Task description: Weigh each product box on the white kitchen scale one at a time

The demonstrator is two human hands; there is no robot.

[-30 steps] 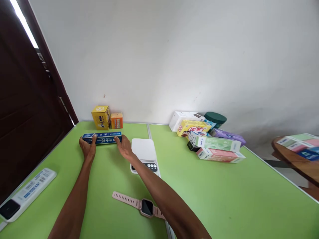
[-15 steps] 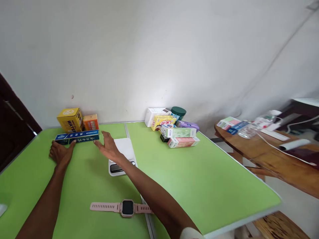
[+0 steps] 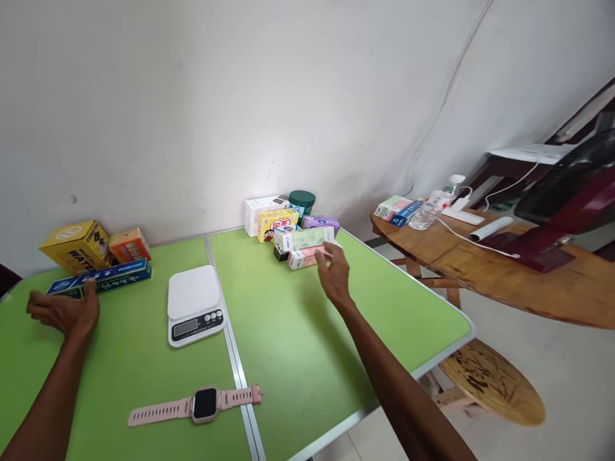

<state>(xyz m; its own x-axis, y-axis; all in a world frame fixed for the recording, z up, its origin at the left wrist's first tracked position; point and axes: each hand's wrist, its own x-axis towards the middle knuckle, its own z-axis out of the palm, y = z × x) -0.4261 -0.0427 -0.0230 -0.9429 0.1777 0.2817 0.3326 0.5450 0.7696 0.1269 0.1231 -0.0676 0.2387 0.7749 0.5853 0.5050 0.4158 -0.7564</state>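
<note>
My left hand [image 3: 67,312], thumb raised and fingers stretched to the left, is at the front of a long blue toothpaste box [image 3: 122,275]; whether it touches the box is unclear. Behind that box are a yellow carton [image 3: 79,246] and a small orange box [image 3: 131,244]. On the far side of the table, my right hand [image 3: 335,275] has its thumb and fingers apart at the right end of a pink long box [image 3: 302,257]. A green-and-white long box [image 3: 307,239] lies just behind the pink one. No grip on either box is visible.
A white kitchen scale [image 3: 195,293] and a pink-strapped smartwatch [image 3: 205,404] lie on the green table [image 3: 288,358]. Near the wall stand a yellow box [image 3: 269,227], a white box [image 3: 257,214], a purple pack [image 3: 321,222] and a green-lidded jar [image 3: 302,200]. A bottle [image 3: 435,208] lies tilted rightward.
My right hand has moved from beside the toothpaste box, over the scale, to the pink box on the right. My left hand has eased back from the toothpaste box. The view has swung right.
</note>
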